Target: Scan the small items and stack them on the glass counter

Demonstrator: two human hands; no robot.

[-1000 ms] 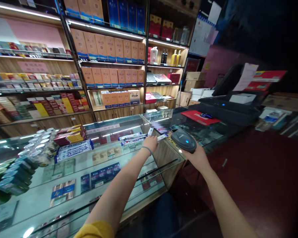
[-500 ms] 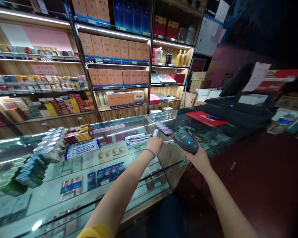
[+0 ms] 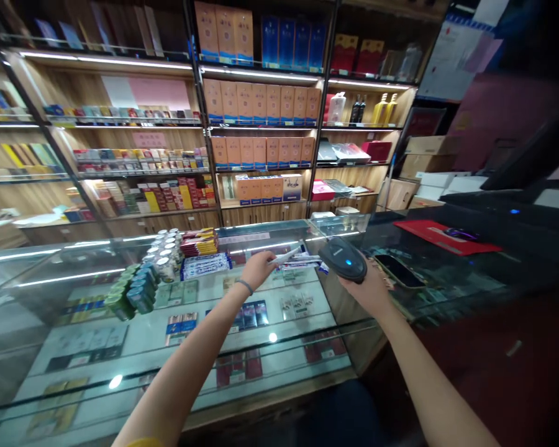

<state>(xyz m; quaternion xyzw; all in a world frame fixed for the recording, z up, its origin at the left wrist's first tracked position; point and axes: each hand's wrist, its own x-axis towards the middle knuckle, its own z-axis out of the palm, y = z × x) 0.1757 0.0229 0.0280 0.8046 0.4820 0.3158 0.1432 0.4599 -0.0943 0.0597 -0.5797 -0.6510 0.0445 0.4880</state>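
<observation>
A slim white carton [image 3: 289,255] is being pinched at its near end by the fingers of the left hand [image 3: 257,268], which are pressed together around it; the carton is being held just above the glass table [image 3: 97,279], tilted slightly, with its far end pointing towards the scanner. A dark handheld barcode scanner [image 3: 343,259], a blue light showing on its top, is being gripped in the right hand [image 3: 369,290], whose fingers are being kept curled beneath its body and are mostly hidden by it. The scanner's front is being held just beside the far end of the carton; whether the two are touching cannot be told, since that spot is blurred.

A thin band [image 3: 245,285] is being worn on the left wrist. More blue-and-white cartons [image 3: 205,265] are lying flat on the glass to the left of the hand, with a stack of red-and-yellow cartons [image 3: 198,241] behind them, a cluster of silver-lidded cans [image 3: 166,251] beside those, and green cans [image 3: 130,289] nearer the left. A dark phone [image 3: 399,270] is lying on the table just right of the scanner, and a red mat [image 3: 447,236] is lying farther right. Shelves of orange boxes [image 3: 261,102] are being lit behind the table.
</observation>
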